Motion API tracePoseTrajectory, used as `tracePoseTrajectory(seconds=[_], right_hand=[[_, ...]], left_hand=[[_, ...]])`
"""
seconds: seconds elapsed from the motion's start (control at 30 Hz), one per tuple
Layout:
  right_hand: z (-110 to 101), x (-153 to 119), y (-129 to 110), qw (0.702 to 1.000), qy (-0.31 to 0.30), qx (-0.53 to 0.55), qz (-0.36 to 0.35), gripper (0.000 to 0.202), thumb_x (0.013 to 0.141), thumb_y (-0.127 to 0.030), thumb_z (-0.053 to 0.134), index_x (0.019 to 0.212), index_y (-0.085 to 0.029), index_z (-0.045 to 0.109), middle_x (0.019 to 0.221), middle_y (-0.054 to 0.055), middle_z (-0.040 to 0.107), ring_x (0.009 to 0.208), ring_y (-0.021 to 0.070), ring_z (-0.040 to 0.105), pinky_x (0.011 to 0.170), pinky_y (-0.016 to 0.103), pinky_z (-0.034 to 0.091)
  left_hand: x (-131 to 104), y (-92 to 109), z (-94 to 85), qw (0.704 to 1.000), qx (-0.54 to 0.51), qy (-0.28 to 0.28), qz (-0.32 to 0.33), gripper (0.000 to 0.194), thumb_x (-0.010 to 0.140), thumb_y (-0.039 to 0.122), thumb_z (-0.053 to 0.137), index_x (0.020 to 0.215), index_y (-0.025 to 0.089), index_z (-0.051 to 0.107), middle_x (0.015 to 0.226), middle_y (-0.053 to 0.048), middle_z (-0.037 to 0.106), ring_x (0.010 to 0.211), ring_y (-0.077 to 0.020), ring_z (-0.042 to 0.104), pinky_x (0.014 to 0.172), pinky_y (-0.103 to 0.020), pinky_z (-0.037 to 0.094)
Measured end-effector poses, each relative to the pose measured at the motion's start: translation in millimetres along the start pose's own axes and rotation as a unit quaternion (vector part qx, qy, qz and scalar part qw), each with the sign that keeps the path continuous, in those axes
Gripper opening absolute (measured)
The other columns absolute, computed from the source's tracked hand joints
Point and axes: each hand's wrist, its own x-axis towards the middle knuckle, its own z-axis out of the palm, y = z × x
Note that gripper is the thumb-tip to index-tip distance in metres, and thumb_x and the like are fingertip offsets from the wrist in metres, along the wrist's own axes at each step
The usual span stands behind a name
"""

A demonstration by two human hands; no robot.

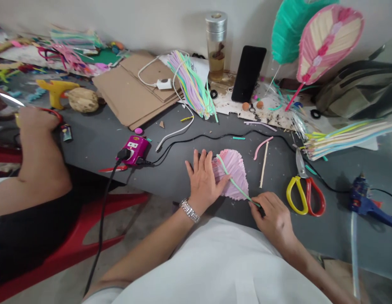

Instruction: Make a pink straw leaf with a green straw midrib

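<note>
A pink-and-lilac ribbed, leaf-shaped craft piece [238,166] lies on the grey table in front of me. My left hand [202,179] rests flat on its left side, fingers stretched out, thumb reaching over a pale green pipe cleaner [235,185]. This strip runs diagonally across the piece, from its upper left to its lower right. At the lower right end, my right hand [273,217] has its fingers closed on the green strip. A small dark thing shows by those fingers; I cannot make out what it is.
Right of my hands are scissors [302,185] and a blue glue gun [362,202]. A purple power socket [135,150] with cables stands left. Behind are pipe cleaners [192,84], cardboard [135,88], a phone [249,74] and a bottle [216,46]. Another person's arm [40,147] is at left.
</note>
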Motion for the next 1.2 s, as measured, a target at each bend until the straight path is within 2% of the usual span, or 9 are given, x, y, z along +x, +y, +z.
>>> tracePoseTrajectory(seconds=[0.17, 0.4, 0.6, 0.73, 0.8, 0.9, 0.97, 1.1, 1.2], right_hand=[[-3, 2, -2, 0.999, -0.007, 0.025, 0.035, 0.013, 0.094, -0.012, 0.059, 0.084, -0.020, 0.058, 0.078, 0.004, 0.060, 0.075, 0.0195, 0.057, 0.069, 0.032, 0.043], [-5, 4, -6, 0.995, -0.006, 0.056, 0.083, 0.015, 0.093, -0.012, 0.058, 0.081, -0.020, 0.059, 0.075, 0.003, 0.060, 0.073, 0.0180, 0.056, 0.067, 0.031, 0.043], [-14, 4, -7, 0.977, 0.004, 0.137, 0.161, 0.016, 0.095, -0.018, 0.057, 0.080, -0.020, 0.062, 0.075, 0.001, 0.059, 0.068, 0.0152, 0.055, 0.064, 0.028, 0.044], [-24, 2, -9, 0.957, 0.017, 0.210, 0.199, 0.014, 0.098, -0.025, 0.058, 0.086, -0.021, 0.063, 0.081, 0.002, 0.062, 0.070, 0.0148, 0.053, 0.064, 0.028, 0.043], [-29, 2, -11, 0.938, 0.014, 0.276, 0.209, 0.015, 0.099, -0.028, 0.059, 0.087, -0.021, 0.063, 0.083, 0.002, 0.061, 0.072, 0.0147, 0.053, 0.065, 0.028, 0.043], [-34, 5, -14, 0.901, -0.010, 0.377, 0.216, 0.018, 0.098, -0.032, 0.061, 0.085, -0.020, 0.063, 0.081, 0.002, 0.058, 0.071, 0.0143, 0.052, 0.063, 0.027, 0.043], [-34, 6, -15, 0.881, -0.038, 0.414, 0.229, 0.021, 0.096, -0.036, 0.063, 0.083, -0.020, 0.063, 0.078, 0.001, 0.057, 0.070, 0.0140, 0.051, 0.062, 0.026, 0.041], [-29, 4, -14, 0.865, -0.091, 0.413, 0.272, 0.026, 0.094, -0.041, 0.065, 0.080, -0.019, 0.062, 0.072, -0.001, 0.053, 0.065, 0.0128, 0.045, 0.060, 0.025, 0.038], [-27, 3, -14, 0.864, -0.110, 0.402, 0.283, 0.028, 0.094, -0.042, 0.064, 0.078, -0.019, 0.061, 0.069, -0.002, 0.050, 0.064, 0.0123, 0.042, 0.058, 0.025, 0.036]], left_hand=[[-1, -2, -5.3, 1.000, -0.029, 0.000, 0.000, 0.076, 0.093, 0.054, 0.060, 0.154, 0.015, 0.036, 0.161, -0.024, 0.040, 0.157, -0.0437, 0.020, 0.118, -0.076, 0.020], [-2, -13, -11.8, 0.996, -0.081, 0.020, 0.029, 0.051, 0.095, 0.045, 0.060, 0.138, 0.019, 0.055, 0.156, -0.020, 0.047, 0.155, -0.0407, 0.025, 0.119, -0.070, 0.025], [3, -16, -18.7, 0.981, -0.177, 0.058, 0.052, 0.029, 0.093, 0.035, 0.061, 0.116, 0.019, 0.069, 0.137, -0.015, 0.063, 0.145, -0.0310, 0.045, 0.120, -0.052, 0.037], [4, -2, -31.2, 0.954, -0.298, 0.038, 0.000, 0.020, 0.092, 0.032, 0.061, 0.101, 0.021, 0.074, 0.115, -0.010, 0.075, 0.114, -0.0254, 0.067, 0.105, -0.042, 0.050], [5, 8, -35.5, 0.910, -0.406, -0.042, -0.071, 0.022, 0.091, 0.036, 0.064, 0.099, 0.019, 0.075, 0.104, -0.009, 0.078, 0.099, -0.0237, 0.072, 0.094, -0.038, 0.054], [8, 19, -36.9, 0.775, -0.584, -0.172, -0.170, 0.035, 0.089, 0.044, 0.070, 0.109, 0.016, 0.075, 0.102, -0.010, 0.080, 0.091, -0.0225, 0.074, 0.082, -0.033, 0.055], [11, 22, -36.1, 0.702, -0.655, -0.186, -0.208, 0.041, 0.085, 0.046, 0.076, 0.113, 0.015, 0.074, 0.100, -0.010, 0.080, 0.085, -0.0195, 0.074, 0.074, -0.028, 0.053], [17, 19, -36.7, 0.653, -0.699, -0.124, -0.266, 0.040, 0.073, 0.040, 0.087, 0.102, 0.014, 0.076, 0.090, -0.007, 0.079, 0.073, -0.0128, 0.070, 0.063, -0.022, 0.046], [18, 15, -39.7, 0.641, -0.696, -0.136, -0.294, 0.040, 0.068, 0.035, 0.090, 0.098, 0.014, 0.075, 0.089, -0.007, 0.078, 0.073, -0.0127, 0.071, 0.059, -0.019, 0.044]])
